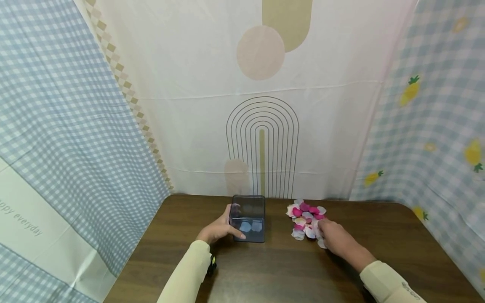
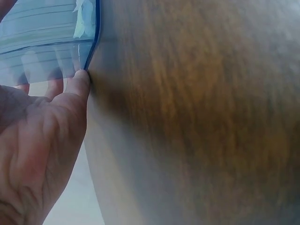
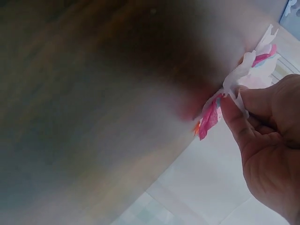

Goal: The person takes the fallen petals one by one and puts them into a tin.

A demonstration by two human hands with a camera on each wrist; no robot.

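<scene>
Cream sleeves point(image 1: 189, 269) nearest the lens, one either side of the clear plastic box point(image 1: 248, 208), on the near side of it; dark band point(image 1: 212, 265) at the left wrist.

Left hand point(image 1: 219, 229) grips the box from its left: thumb over the near part, other fingers round the left side, seen through the plastic in the left wrist view. Probable reason: a light, smooth-walled box would slide on bare wood unless steadied. Two pale petal-like pieces point(image 1: 251, 227) show within its outline; whether they lie flat on its floor, cannot say.

Right of the box, well apart from it: loose heap of artificial flower petals point(image 1: 297, 212), white, pink and magenta, overlapping. Gap presumably leaves each hand its own room. Right hand point(image 1: 337, 240), at the heap's far side from the box, pinches a white petal point(image 3: 239, 72) between thumb and finger; one petal or several, cannot tell. Fingertip hold suits something this thin and limp, I judge.

Beneath the box: brown wooden table point(image 1: 273, 269). Beyond it: printed white cloth point(image 1: 189, 134), hung as backdrop.
</scene>
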